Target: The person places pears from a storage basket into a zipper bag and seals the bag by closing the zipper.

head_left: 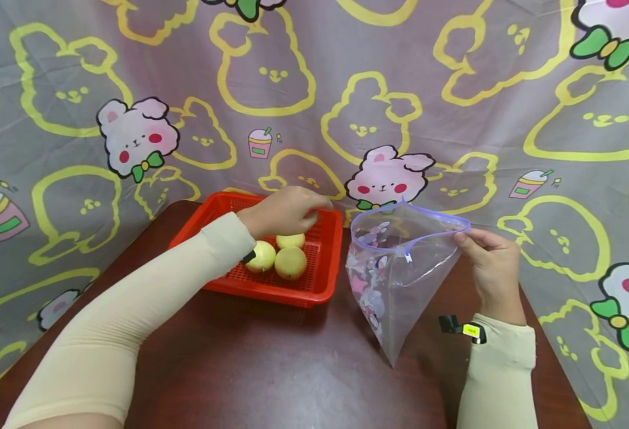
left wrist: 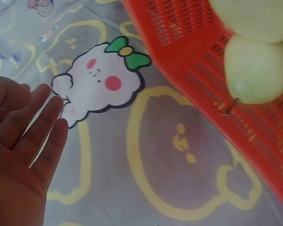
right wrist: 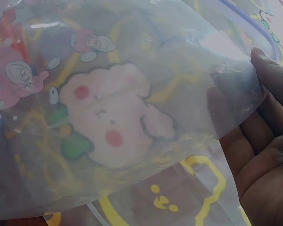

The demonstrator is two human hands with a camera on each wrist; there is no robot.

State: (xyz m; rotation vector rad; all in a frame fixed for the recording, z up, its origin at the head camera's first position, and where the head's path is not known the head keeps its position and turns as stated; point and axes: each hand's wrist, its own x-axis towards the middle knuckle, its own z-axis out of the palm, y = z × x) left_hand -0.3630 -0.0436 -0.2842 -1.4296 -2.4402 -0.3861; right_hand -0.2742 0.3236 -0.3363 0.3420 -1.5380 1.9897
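Note:
My left hand point(head_left: 287, 211) hovers over a red plastic basket point(head_left: 322, 289) and holds nothing. In the left wrist view its fingers point(left wrist: 42, 127) are loosely extended. Below it in the basket sit pale yellow pears point(head_left: 290, 263), one with a brown stem point(left wrist: 230, 107) showing. At the right, my right hand point(head_left: 494, 262) pinches the rim of a clear zip bag point(head_left: 400, 286) between thumb and fingers. The bag hangs with its purple-edged mouth spread apart and its bottom corner pointing down. Pink cartoon prints cover its left side.
The basket and the hanging bag are side by side over a dark brown table point(head_left: 271, 369). Behind the table hangs a grey curtain point(head_left: 304, 53) with yellow outlines and bunny faces. A white zip slider point(head_left: 408, 257) dangles at the bag's front edge.

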